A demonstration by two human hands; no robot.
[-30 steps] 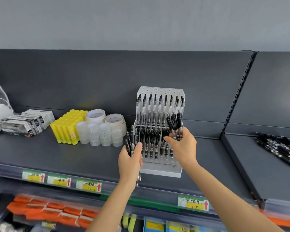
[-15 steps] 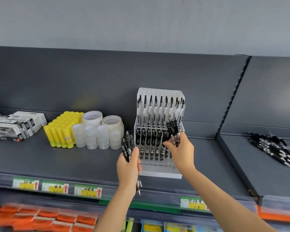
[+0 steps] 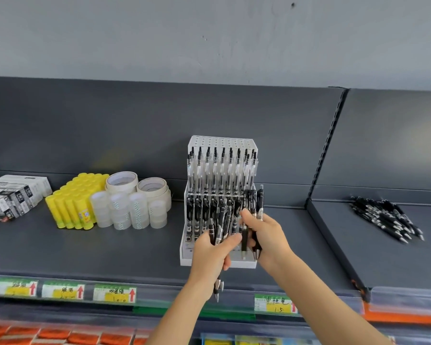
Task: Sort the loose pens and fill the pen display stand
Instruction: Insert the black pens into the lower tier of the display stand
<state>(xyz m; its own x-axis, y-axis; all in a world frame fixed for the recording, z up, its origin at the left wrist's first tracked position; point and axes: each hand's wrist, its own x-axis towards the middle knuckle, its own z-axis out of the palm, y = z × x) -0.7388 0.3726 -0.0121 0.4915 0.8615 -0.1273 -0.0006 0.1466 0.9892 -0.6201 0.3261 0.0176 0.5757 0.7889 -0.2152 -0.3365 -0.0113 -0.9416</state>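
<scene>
**Holding pens in both hands at the display stand**

On my feed the pen display stand [image 3: 222, 141] sits upright on the grey shelf [image 3: 60, 250], close to its front edge. The upper row carries clear-barrelled pens and the lower row black ones, all standing in their holes.

The left hand [image 3: 214, 252] is at 6 o'clock of the stand, in front of its base. Its fingers are curled tight around a bundle of black pens [image 3: 218, 230], and the tips poke out below the fist, past the shelf lip. The right hand [image 3: 269, 237] is at roughly 4 o'clock of the stand, just beside the left. It clutches a second bundle [image 3: 251, 202] whose tops rise along the stand's right-hand edge. I cannot tell whether any of those pens is seated in a hole.

The loose pens [image 3: 386, 217] lie in a heap on the neighbouring shelf, at 3 o'clock of the stand and well apart from it. At 9 o'clock I see yellow glue sticks [image 3: 72, 200] and tape rolls [image 3: 121, 180], with boxes [image 3: 13, 195] further out. Price labels [image 3: 115, 292] line the shelf lip at 7 o'clock.
</scene>
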